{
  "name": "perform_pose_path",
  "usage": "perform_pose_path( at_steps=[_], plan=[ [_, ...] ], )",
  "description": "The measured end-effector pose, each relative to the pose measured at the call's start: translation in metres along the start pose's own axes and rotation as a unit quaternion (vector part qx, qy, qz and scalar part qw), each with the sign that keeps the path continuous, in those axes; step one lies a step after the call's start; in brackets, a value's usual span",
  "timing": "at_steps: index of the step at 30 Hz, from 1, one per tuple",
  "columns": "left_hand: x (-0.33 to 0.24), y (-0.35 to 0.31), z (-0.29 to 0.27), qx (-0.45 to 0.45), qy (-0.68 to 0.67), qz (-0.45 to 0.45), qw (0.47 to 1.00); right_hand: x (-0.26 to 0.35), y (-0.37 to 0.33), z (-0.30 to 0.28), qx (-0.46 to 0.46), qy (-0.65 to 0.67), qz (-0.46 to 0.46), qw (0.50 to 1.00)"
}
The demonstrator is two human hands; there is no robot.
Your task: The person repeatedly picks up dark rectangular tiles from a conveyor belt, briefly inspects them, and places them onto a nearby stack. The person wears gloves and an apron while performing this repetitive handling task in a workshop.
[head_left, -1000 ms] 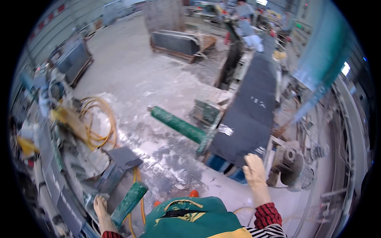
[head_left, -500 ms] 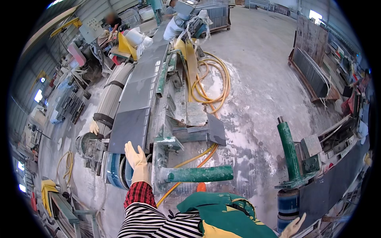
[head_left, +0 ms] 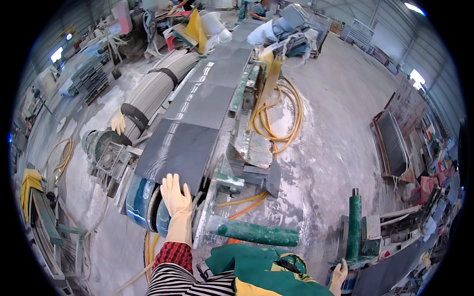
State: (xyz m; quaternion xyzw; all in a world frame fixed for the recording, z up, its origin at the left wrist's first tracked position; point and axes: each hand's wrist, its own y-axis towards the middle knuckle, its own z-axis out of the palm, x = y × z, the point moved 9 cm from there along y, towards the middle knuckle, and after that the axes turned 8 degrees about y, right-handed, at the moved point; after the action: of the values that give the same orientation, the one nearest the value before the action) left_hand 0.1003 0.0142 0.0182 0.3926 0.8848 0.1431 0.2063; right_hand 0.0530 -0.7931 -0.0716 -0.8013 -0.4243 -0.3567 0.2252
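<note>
My left hand (head_left: 177, 204), in a cream rubber glove, is held palm down with its fingers stretched out. Its fingertips are at the near edge of a dark grey stone slab (head_left: 180, 150), and I cannot tell whether they touch it. That slab lies in line with other slabs (head_left: 205, 104) along a conveyor. Beneath my left hand is the conveyor's blue end roller (head_left: 139, 203). At lower right, my right hand (head_left: 338, 277), gloved alike, is open with nothing visible in it. It is beside the blue roller of a second conveyor, which bears a dark slab (head_left: 382, 276).
A green post (head_left: 259, 231) juts out right of the near roller; another green post (head_left: 354, 227) stands upright at right. Yellow hose (head_left: 291, 118) lies coiled on the wet floor. Bundled grey strips (head_left: 158, 89) carry a loose glove (head_left: 118, 122). Co-workers are at the far end.
The view has turned left, shifting the scene rightward. My left hand has come to the near slab's front edge. My right hand has moved inward and shows its fingers closer together.
</note>
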Motion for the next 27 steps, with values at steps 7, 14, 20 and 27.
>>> perform_pose_path(
  at_steps=[7,14,20,27],
  plan=[
    [0.003,0.000,-0.009,0.026,-0.034,0.003,0.999,0.012,0.001,0.080,0.115,-0.160,0.093,0.976],
    [0.006,-0.004,-0.004,0.036,-0.040,0.013,0.998,0.020,0.030,0.131,0.194,0.008,0.006,0.981],
    [0.007,-0.005,-0.008,0.041,-0.029,0.001,0.999,0.054,0.031,0.160,0.253,0.049,0.022,0.966],
    [0.007,-0.006,-0.013,0.045,-0.008,-0.010,0.999,0.034,0.060,0.190,0.340,0.041,0.042,0.939]
  ],
)
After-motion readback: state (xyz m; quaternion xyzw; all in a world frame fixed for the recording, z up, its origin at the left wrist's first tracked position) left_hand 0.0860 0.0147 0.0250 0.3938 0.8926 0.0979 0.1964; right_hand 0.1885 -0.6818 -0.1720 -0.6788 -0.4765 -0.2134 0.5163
